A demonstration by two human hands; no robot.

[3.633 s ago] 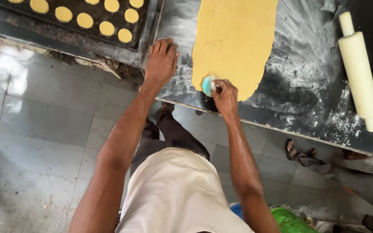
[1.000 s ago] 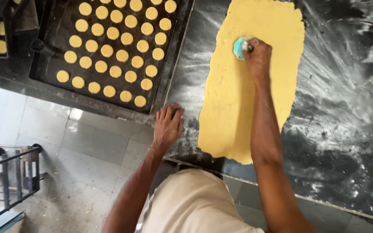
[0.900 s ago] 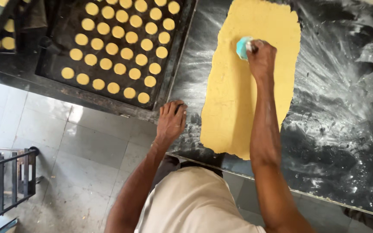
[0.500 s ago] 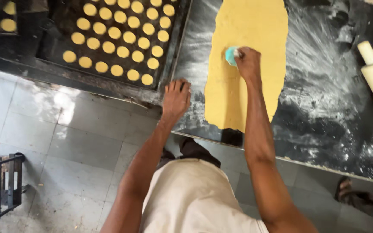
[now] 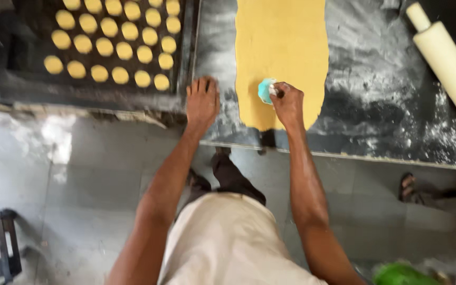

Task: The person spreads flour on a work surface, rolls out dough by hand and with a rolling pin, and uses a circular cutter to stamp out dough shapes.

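Dark and dusted white with flour, the worktop [image 5: 386, 105] stretches across the upper part of the view, its near edge running just below both hands, with grey floor tiles [image 5: 80, 179] beneath. On it lies a long sheet of yellow dough [image 5: 283, 47], rolled flat, its rounded near end reaching down to the right hand [image 5: 288, 103]. That hand is closed around a small turquoise round cutter [image 5: 266, 89], fingers bunched over its top, and presses it into the dough close to the sheet's near left edge; the cutter shows just to the left of the knuckles. The left hand [image 5: 201, 100] lies flat on the floured worktop with its fingers together and pointing away from the body, just beside the dough's left edge but not touching it, and near the right hand. Further left of this hand and beyond its fingertips sits a black baking tray [image 5: 186, 47], holding rows of small yellow dough rounds [image 5: 114, 47] set apart from each other. Well off to the right of the right hand, a pale rolling pin [image 5: 447, 63] rests at a slant on the worktop. Below the worktop's edge, far to the right of the forearm, another person's sandalled foot [image 5: 410, 187] stands on the tiles.
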